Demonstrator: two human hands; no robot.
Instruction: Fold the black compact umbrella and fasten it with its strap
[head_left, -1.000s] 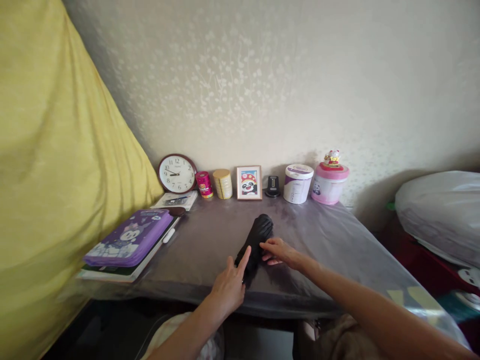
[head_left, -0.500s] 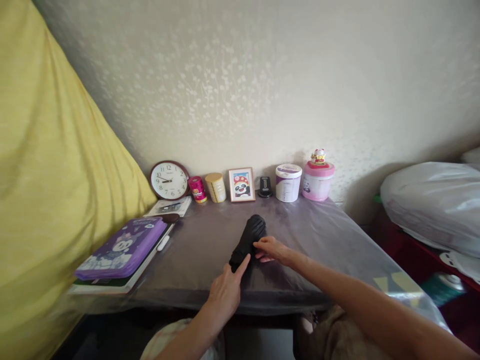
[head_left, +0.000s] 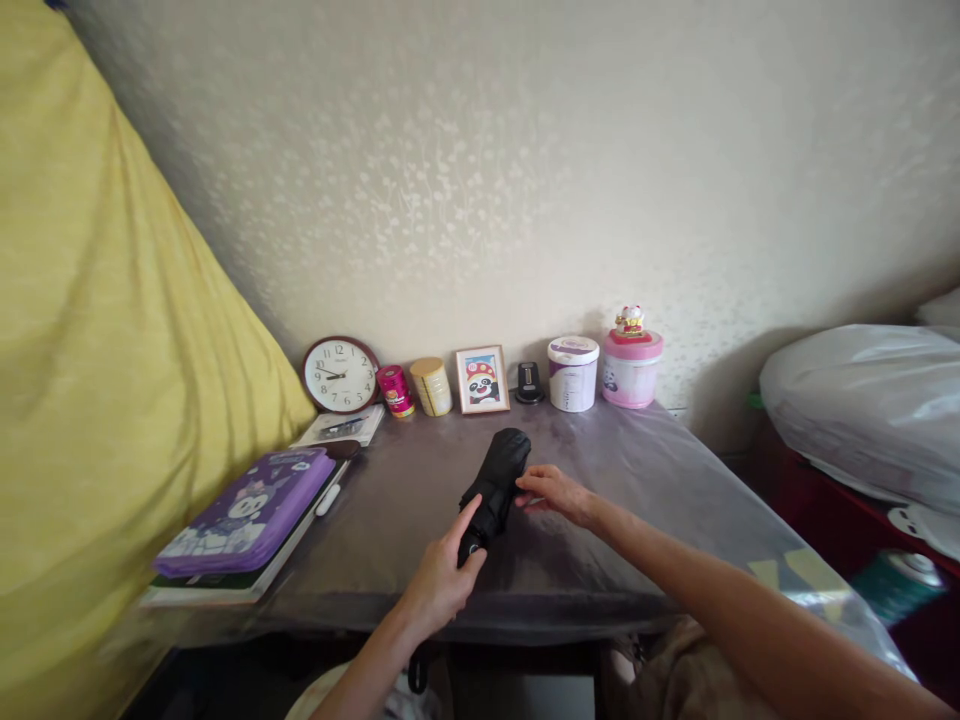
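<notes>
A folded black umbrella [head_left: 504,462] lies slantwise over the table, its rounded end away from me and its handle end toward me. My left hand [head_left: 444,578] grips it near the handle, index finger along the fabric and thumb by the handle's end. A black strap loop [head_left: 418,670] hangs below my left wrist, over the table's front edge. At the umbrella's right side, my right hand [head_left: 553,493] has its curled fingertips closed on the edge of the fabric; what exactly they pinch is too small to see.
A purple case [head_left: 244,510] lies on books at the left. Along the wall stand a clock [head_left: 340,375], pink can [head_left: 395,391], yellow-lidded can [head_left: 431,387], picture frame [head_left: 483,380], small black device [head_left: 529,383], white tub [head_left: 573,374] and pink-lidded tub [head_left: 632,370] with a cat figurine.
My left hand has shifted slightly left and lower, and the umbrella's handle end now shows beside its thumb. The strap loop has come into sight. My right hand has moved slightly right.
</notes>
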